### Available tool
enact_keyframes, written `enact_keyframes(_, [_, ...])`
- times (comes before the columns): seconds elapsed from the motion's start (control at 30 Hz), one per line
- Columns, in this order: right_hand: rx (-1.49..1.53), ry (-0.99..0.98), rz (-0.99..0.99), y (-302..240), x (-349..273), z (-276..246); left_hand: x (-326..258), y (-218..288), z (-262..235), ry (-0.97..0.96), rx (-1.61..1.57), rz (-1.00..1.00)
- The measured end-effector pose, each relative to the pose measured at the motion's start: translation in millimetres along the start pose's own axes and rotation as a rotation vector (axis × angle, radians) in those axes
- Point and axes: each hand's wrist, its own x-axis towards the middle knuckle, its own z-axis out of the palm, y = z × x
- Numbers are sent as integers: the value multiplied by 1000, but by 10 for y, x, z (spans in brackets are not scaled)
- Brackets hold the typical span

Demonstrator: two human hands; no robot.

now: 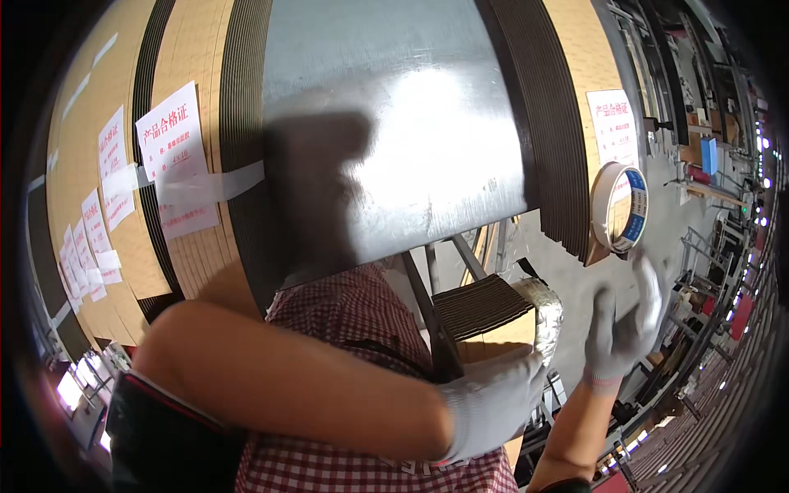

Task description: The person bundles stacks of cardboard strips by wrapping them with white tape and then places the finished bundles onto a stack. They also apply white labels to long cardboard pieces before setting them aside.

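Observation:
My left hand (497, 394), in a grey glove, reaches across my body. Its fingers curl against a bundle of dark ridged strips (483, 306) with a tan face. Shiny clear wrap (546, 316) covers the bundle's right end, and part of my grip is hidden. My right hand (625, 324), also gloved and slightly blurred, is raised with fingers apart and nothing between them. Just beyond its fingertips, a roll of tape (610, 205) with a blue-printed core rests against the near end of a tan-faced strip stack (567, 49).
A grey metal tabletop (312, 66) lies ahead, its near edge close to me. More tan-faced stacks (193, 255) with paper labels (177, 135) and tape line the left side. Metal table legs (423, 304) stand below. Racks and materials (699, 164) fill the right background.

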Motion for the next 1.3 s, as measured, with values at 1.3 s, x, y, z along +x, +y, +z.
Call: enact_keyframes(1.3, [595, -60, 429, -2115, -4243, -373, -1689, 2350, 204, 290, -688, 65])
